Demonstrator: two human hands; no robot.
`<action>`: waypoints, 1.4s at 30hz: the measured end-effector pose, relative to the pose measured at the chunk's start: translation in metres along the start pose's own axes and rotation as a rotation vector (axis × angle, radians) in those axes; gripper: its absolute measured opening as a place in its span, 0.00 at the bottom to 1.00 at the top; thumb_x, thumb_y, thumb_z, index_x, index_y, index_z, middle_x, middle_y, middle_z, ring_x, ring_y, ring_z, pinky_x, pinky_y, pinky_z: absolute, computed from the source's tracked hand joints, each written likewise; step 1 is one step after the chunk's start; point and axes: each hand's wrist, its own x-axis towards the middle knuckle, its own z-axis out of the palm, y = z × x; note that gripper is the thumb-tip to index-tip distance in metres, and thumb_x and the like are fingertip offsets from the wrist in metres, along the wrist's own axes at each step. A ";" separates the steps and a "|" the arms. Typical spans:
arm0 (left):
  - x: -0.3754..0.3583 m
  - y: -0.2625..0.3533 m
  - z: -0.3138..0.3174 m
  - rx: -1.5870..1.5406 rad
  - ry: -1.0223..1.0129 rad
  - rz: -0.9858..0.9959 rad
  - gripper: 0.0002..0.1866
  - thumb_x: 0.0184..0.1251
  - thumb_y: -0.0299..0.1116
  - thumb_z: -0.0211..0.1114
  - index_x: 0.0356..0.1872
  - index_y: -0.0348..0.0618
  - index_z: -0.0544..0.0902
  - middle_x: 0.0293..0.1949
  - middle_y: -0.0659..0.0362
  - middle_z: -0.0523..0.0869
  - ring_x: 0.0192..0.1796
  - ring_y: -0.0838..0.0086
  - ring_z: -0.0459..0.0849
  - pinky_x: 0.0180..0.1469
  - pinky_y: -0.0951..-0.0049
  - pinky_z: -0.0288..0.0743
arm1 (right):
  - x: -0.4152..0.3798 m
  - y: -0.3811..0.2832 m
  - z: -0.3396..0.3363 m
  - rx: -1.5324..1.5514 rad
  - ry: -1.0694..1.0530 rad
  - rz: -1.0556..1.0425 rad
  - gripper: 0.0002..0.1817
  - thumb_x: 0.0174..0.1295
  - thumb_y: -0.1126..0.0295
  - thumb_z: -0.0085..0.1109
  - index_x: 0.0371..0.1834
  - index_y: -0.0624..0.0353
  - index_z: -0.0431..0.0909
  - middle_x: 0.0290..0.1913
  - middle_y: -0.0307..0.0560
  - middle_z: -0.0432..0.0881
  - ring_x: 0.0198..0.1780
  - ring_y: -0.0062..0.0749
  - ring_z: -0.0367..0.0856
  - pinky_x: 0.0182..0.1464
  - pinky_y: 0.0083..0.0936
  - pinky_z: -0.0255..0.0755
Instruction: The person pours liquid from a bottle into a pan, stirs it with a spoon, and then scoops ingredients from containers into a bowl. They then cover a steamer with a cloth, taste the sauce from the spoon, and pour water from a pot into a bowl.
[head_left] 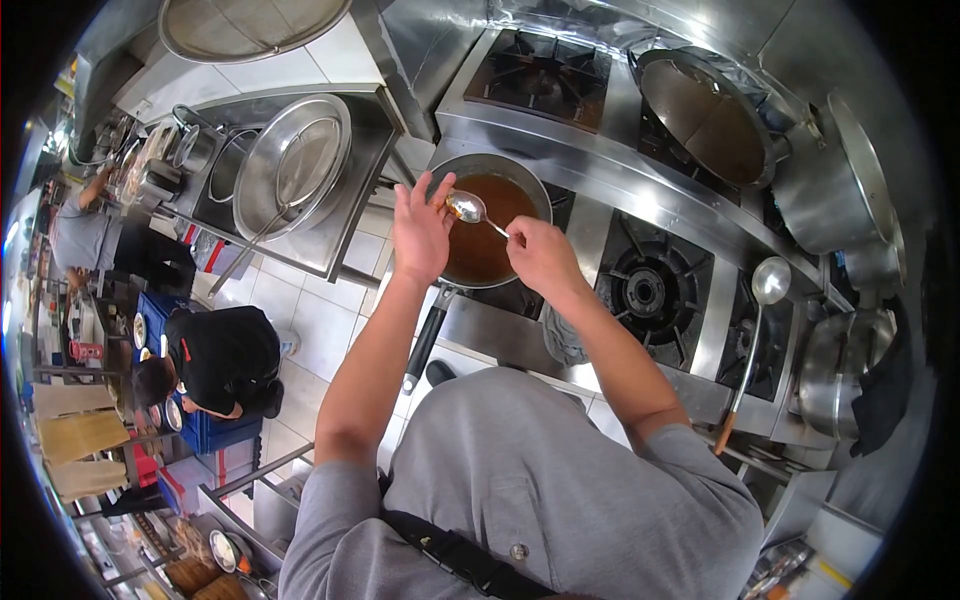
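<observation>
- Right hand point(540, 255) closed around the thin handle of a shiny metal spoon point(467, 207), gripping it at the handle's end, above the near rim of the pan.
- Spoon bowl turned up towards the camera, poised over the left part of the pan, just beside the left fingertips.
- Left hand point(421, 228) raised with fingers spread and loosely open, thumb near the spoon bowl; actual contact with the spoon impossible to tell.
- Round steel frying pan with a black handle point(500, 185) sitting on the front left burner, filled with a brown-orange sauce point(485, 245); handle sticking out towards the body, below the left forearm.
- Stainless steel gas range point(600, 150) all around the pan, with an unoccupied black burner point(645, 290) just to the right of the right wrist.
- Long metal ladle with a wooden grip point(768, 282) leaning across the front edge of the range, well to the right.
- Large empty wok point(708, 115) tilted on a back burner, and big steel pots point(850, 190) beyond it on the far right.
- Wide wire-mesh strainer point(290, 165) resting in a sink on the left, well apart from both hands.
- Person in a black top point(215, 360) crouched over a blue crate point(205, 430) on the tiled floor at lower left; another person in grey point(85, 235) farther back.
</observation>
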 end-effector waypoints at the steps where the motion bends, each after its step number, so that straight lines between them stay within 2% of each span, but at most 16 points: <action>1: 0.001 -0.003 -0.003 0.078 -0.014 0.034 0.40 0.78 0.62 0.29 0.77 0.40 0.46 0.74 0.47 0.64 0.76 0.58 0.55 0.77 0.58 0.35 | -0.001 -0.001 0.001 -0.029 0.001 -0.006 0.05 0.57 0.73 0.54 0.32 0.60 0.79 0.32 0.58 0.83 0.39 0.57 0.82 0.42 0.48 0.74; 5: 0.003 -0.012 -0.007 0.312 -0.045 0.089 0.42 0.76 0.65 0.30 0.78 0.43 0.46 0.75 0.50 0.63 0.78 0.60 0.51 0.76 0.52 0.31 | -0.004 -0.004 0.000 -0.081 -0.024 -0.002 0.06 0.57 0.72 0.53 0.32 0.60 0.79 0.32 0.59 0.83 0.39 0.58 0.82 0.43 0.50 0.74; 10: 0.003 -0.017 -0.010 0.693 -0.069 0.176 0.42 0.76 0.65 0.27 0.78 0.42 0.48 0.73 0.51 0.67 0.78 0.63 0.53 0.77 0.61 0.35 | -0.006 -0.005 -0.004 -0.102 -0.058 0.010 0.06 0.57 0.72 0.53 0.31 0.60 0.79 0.32 0.60 0.83 0.39 0.58 0.82 0.44 0.50 0.74; 13: 0.002 -0.017 -0.007 0.758 -0.058 0.161 0.42 0.76 0.65 0.26 0.77 0.42 0.49 0.72 0.51 0.68 0.78 0.62 0.55 0.77 0.64 0.38 | -0.007 -0.001 -0.004 -0.094 -0.065 0.011 0.06 0.57 0.73 0.53 0.32 0.60 0.80 0.32 0.60 0.83 0.39 0.58 0.82 0.44 0.49 0.75; 18: 0.014 -0.017 -0.030 0.669 0.004 0.054 0.43 0.75 0.67 0.28 0.77 0.42 0.49 0.72 0.49 0.67 0.77 0.61 0.57 0.75 0.60 0.46 | -0.006 0.006 -0.008 0.044 -0.099 0.057 0.06 0.56 0.73 0.55 0.33 0.60 0.81 0.33 0.59 0.84 0.40 0.57 0.83 0.44 0.47 0.76; 20: 0.015 -0.014 -0.043 0.626 0.049 0.017 0.43 0.75 0.67 0.29 0.77 0.42 0.49 0.72 0.48 0.67 0.76 0.61 0.59 0.74 0.59 0.49 | -0.003 0.016 -0.009 -0.053 -0.050 0.020 0.06 0.56 0.71 0.56 0.33 0.60 0.81 0.34 0.58 0.84 0.40 0.56 0.83 0.44 0.46 0.76; 22: 0.003 -0.010 -0.049 0.534 0.059 0.017 0.43 0.75 0.67 0.33 0.77 0.42 0.51 0.72 0.47 0.67 0.75 0.60 0.61 0.72 0.58 0.53 | 0.003 0.021 -0.013 -0.146 -0.104 0.059 0.06 0.55 0.72 0.57 0.33 0.60 0.81 0.34 0.58 0.84 0.41 0.56 0.83 0.45 0.46 0.76; 23: -0.004 -0.007 -0.053 0.467 0.072 0.026 0.41 0.75 0.66 0.35 0.74 0.40 0.57 0.70 0.47 0.70 0.71 0.59 0.67 0.69 0.57 0.59 | 0.008 0.030 -0.010 -0.272 -0.138 0.044 0.06 0.54 0.73 0.57 0.32 0.61 0.81 0.34 0.59 0.84 0.41 0.56 0.83 0.45 0.46 0.76; 25: -0.027 0.006 -0.059 0.436 0.039 0.004 0.40 0.76 0.64 0.35 0.73 0.39 0.60 0.69 0.47 0.71 0.70 0.59 0.68 0.69 0.57 0.60 | 0.018 0.045 -0.002 -0.512 -0.203 -0.036 0.06 0.52 0.74 0.56 0.31 0.61 0.82 0.34 0.60 0.84 0.41 0.55 0.84 0.46 0.46 0.77; 26: -0.040 0.013 -0.063 0.409 -0.003 -0.023 0.39 0.77 0.63 0.34 0.72 0.38 0.62 0.68 0.47 0.72 0.69 0.60 0.69 0.69 0.57 0.60 | 0.022 0.049 0.001 -0.515 -0.214 -0.047 0.06 0.52 0.74 0.56 0.31 0.61 0.82 0.34 0.60 0.84 0.41 0.55 0.84 0.46 0.46 0.77; 27: -0.052 0.018 -0.070 0.396 -0.005 -0.014 0.38 0.77 0.63 0.36 0.67 0.36 0.68 0.63 0.47 0.76 0.63 0.61 0.75 0.64 0.59 0.67 | 0.025 0.047 0.003 -0.577 -0.277 -0.046 0.06 0.53 0.74 0.56 0.31 0.61 0.82 0.34 0.60 0.84 0.41 0.54 0.84 0.46 0.46 0.77; 31: -0.104 0.043 -0.099 0.371 -0.006 0.008 0.36 0.77 0.61 0.37 0.62 0.35 0.72 0.55 0.46 0.82 0.58 0.61 0.80 0.61 0.60 0.71 | 0.035 0.033 0.035 -0.628 -0.410 -0.048 0.08 0.53 0.73 0.56 0.32 0.63 0.83 0.37 0.61 0.85 0.43 0.55 0.85 0.46 0.47 0.78; 33: -0.127 0.049 -0.129 0.336 0.040 -0.001 0.36 0.77 0.60 0.37 0.62 0.35 0.72 0.55 0.47 0.82 0.57 0.61 0.80 0.60 0.60 0.72 | 0.044 0.030 0.052 -0.629 -0.438 -0.038 0.08 0.53 0.73 0.56 0.32 0.63 0.83 0.38 0.61 0.85 0.43 0.55 0.85 0.47 0.47 0.78; 36: -0.161 0.048 -0.180 0.281 0.149 -0.022 0.35 0.77 0.60 0.39 0.60 0.34 0.73 0.53 0.48 0.83 0.55 0.62 0.82 0.57 0.63 0.74 | 0.057 0.038 0.069 -0.593 -0.361 0.010 0.09 0.53 0.72 0.56 0.33 0.63 0.82 0.39 0.63 0.85 0.44 0.56 0.85 0.47 0.47 0.77; 38: -0.184 0.038 -0.230 0.409 0.302 -0.132 0.35 0.77 0.60 0.41 0.59 0.34 0.74 0.50 0.49 0.84 0.52 0.64 0.83 0.53 0.65 0.76 | 0.058 0.039 0.060 -0.645 -0.214 0.136 0.10 0.54 0.71 0.55 0.35 0.62 0.82 0.39 0.63 0.85 0.45 0.57 0.84 0.48 0.48 0.77; 42: -0.244 0.006 -0.340 0.508 0.575 -0.304 0.34 0.74 0.61 0.47 0.58 0.35 0.75 0.46 0.51 0.85 0.44 0.68 0.84 0.44 0.67 0.77 | 0.019 0.023 0.057 -0.732 -0.334 0.127 0.10 0.54 0.71 0.54 0.36 0.63 0.81 0.41 0.63 0.84 0.46 0.58 0.83 0.50 0.49 0.76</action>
